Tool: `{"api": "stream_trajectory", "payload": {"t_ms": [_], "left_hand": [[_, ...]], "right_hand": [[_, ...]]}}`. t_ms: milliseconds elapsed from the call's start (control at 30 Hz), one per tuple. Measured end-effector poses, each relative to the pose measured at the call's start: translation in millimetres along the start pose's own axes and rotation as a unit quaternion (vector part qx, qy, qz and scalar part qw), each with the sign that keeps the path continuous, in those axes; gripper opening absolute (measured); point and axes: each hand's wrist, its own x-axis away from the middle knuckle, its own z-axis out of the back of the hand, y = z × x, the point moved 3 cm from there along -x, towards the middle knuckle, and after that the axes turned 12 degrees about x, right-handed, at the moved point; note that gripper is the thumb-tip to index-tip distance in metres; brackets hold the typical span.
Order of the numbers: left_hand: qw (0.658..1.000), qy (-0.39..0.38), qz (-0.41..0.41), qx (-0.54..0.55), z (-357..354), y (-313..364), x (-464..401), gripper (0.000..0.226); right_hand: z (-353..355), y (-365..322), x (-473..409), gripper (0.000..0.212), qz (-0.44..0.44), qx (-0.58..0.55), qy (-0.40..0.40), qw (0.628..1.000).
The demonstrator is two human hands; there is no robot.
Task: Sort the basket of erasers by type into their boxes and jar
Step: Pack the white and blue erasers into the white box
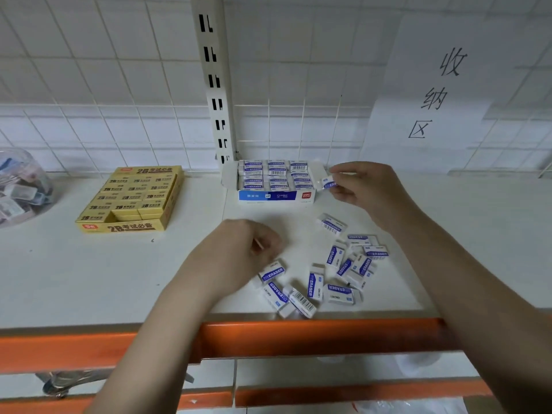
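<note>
Several white erasers with blue sleeves (334,273) lie loose on the white shelf. My right hand (363,183) pinches one such blue-and-white eraser (328,182) at the right end of the blue box (276,196), which is packed with the same kind. My left hand (239,255) hovers with curled fingers over the left of the loose pile, just above one eraser (272,273); whether it touches it cannot be told. A yellow box (131,201) of yellow 2B erasers sits to the left. A clear jar (21,186) with mixed erasers stands at the far left.
The shelf (89,279) has an orange front edge (268,336). A white wire grid (119,85) and a slotted upright post (216,94) stand behind it. A paper sign (442,91) hangs at the right. A lower shelf shows below.
</note>
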Motion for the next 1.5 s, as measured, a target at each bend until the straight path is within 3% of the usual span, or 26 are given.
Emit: {"api": "stream_trajectory", "payload": {"t_ms": [133,267,500,600,900,1067,1200,1400,1500], "left_hand": [[0.997,-0.064,0.018,0.034,-8.1,1.7,16.2,0.021],[0.997,-0.066,0.022,0.015,-8.8,-1.9,17.0,0.027],[0.997,-0.079,0.011,0.014,-4.4,-5.4,22.0,0.029],[0.996,-0.091,-0.002,-0.007,-1.7,-3.6,23.5,0.032],[0.999,-0.026,0.008,-0.039,-5.8,-11.0,19.9,0.037],[0.998,-0.019,-0.004,-0.060,-9.3,-12.6,11.0,0.017],[0.998,-0.011,-0.014,-0.058,-2.6,-16.0,1.0,0.017],[0.989,0.138,-0.054,-0.021,42.2,-9.6,-40.1,0.023],[0.986,0.164,-0.034,-0.011,52.3,-12.5,-71.2,0.023]], "right_hand": [[-6.4,-3.6,-28.3,0.014,0.001,0.043,0.002,0.999],[-17.8,-10.0,-48.2,0.020,0.012,0.152,0.013,0.988],[-39.2,-7.1,-70.9,0.012,0.026,0.276,0.015,0.961],[-43.2,-8.2,-74.6,0.020,0.078,0.350,0.018,0.933],[-45.8,0.7,-74.7,0.030,0.143,0.419,0.030,0.896],[-47.9,-3.2,-75.5,0.022,0.191,0.511,0.036,0.838],[-50.0,-3.6,-77.1,0.022,0.173,0.571,-0.002,0.803],[-29.9,-16.0,-40.7,0.028,0.186,0.483,-0.004,0.856],[-20.3,-16.3,-16.3,0.024,0.192,0.444,-0.027,0.875]]}}
